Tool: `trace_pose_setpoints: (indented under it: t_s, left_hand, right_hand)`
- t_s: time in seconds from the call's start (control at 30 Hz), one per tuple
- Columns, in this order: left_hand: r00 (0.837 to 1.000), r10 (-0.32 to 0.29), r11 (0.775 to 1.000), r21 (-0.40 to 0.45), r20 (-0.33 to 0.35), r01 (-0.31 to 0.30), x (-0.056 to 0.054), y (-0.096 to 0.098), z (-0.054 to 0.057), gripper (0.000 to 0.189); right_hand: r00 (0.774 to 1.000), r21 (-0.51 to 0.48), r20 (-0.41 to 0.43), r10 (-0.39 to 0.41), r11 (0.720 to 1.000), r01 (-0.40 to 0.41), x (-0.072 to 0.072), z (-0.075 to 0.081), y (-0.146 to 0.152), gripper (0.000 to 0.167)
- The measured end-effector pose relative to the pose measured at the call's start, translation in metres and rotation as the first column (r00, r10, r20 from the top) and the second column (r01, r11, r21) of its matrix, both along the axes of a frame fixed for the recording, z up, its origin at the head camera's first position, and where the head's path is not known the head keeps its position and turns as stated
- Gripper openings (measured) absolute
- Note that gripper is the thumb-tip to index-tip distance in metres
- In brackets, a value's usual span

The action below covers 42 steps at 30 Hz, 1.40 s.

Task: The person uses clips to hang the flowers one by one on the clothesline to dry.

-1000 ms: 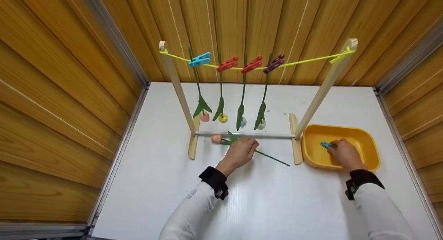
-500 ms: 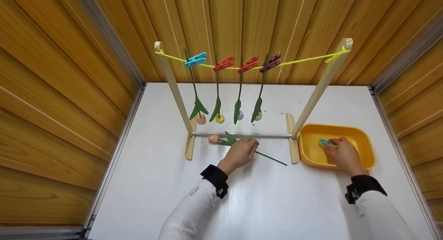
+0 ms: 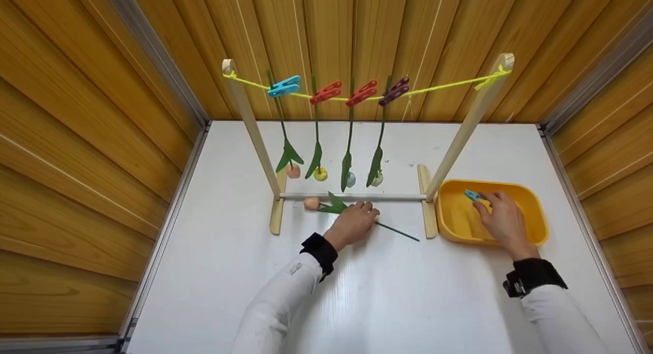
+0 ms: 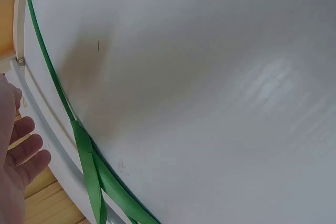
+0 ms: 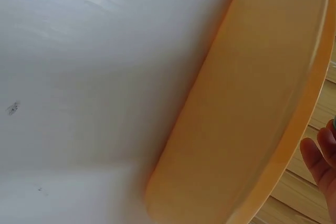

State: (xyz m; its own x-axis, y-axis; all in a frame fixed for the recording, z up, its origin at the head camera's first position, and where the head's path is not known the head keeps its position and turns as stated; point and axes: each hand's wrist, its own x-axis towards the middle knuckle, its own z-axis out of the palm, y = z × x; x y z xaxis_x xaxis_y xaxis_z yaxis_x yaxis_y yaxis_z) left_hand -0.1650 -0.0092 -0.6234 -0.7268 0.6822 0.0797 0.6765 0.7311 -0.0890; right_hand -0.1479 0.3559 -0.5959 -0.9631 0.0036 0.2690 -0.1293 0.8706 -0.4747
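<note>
In the head view, my left hand (image 3: 353, 222) is over an artificial tulip (image 3: 311, 204) with a peach bloom, which lies on the table. The left wrist view shows its fingers (image 4: 26, 150) loosely bent and apart from the green stem (image 4: 50, 64). My right hand (image 3: 504, 222) pinches a light blue clothespin (image 3: 472, 195) above the yellow tub (image 3: 542, 216). Behind, a blue clothespin (image 3: 284, 86), two red clothespins (image 3: 325, 92) and a dark purple clothespin (image 3: 394, 92) hold tulips head-down on a yellow cord (image 3: 444, 87).
The cord runs between two wooden posts (image 3: 252, 134) with flat wooden feet (image 3: 275, 216). A pale rod (image 3: 357, 197) joins the posts low down, just behind the lying tulip. The tub stands right beside the right foot (image 3: 429, 219). Wood-patterned walls (image 3: 66, 165) enclose the white table (image 3: 204, 282).
My right hand has lifted the light blue clothespin up from the tub's floor. The left hand stays over the lying tulip. The whole head view has shifted slightly.
</note>
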Motion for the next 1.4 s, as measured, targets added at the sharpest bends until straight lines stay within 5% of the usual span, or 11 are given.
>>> trace_pose_setpoints:
  t_s: [0.33, 0.67, 0.9, 1.4]
  left_hand:
    - [0.999, 0.039, 0.997, -0.073, -0.019, -0.04, -0.009, -0.003, -0.005, 0.022]
    - [0.997, 0.061, 0.994, 0.089, -0.047, -0.056, -0.007, 0.0, -0.022, 0.018]
    - [0.996, 0.065, 0.992, 0.115, -0.055, -0.058, -0.006, -0.001, -0.03, 0.013]
    - [0.998, 0.062, 0.994, 0.086, 0.022, -0.064, -0.004, 0.001, -0.033, 0.022]
  right_hand:
    - [0.975, 0.0, -0.213, 0.068, 0.998, -0.069, -0.002, 0.02, -0.018, 0.036]
    - [0.929, 0.05, -0.331, 0.166, 0.986, -0.158, -0.001, 0.041, -0.035, 0.038]
    - [0.884, 0.064, -0.413, 0.218, 0.976, -0.21, -0.002, 0.051, -0.047, 0.038]
    - [0.871, 0.08, -0.412, 0.269, 0.963, -0.259, -0.001, 0.065, -0.075, 0.035]
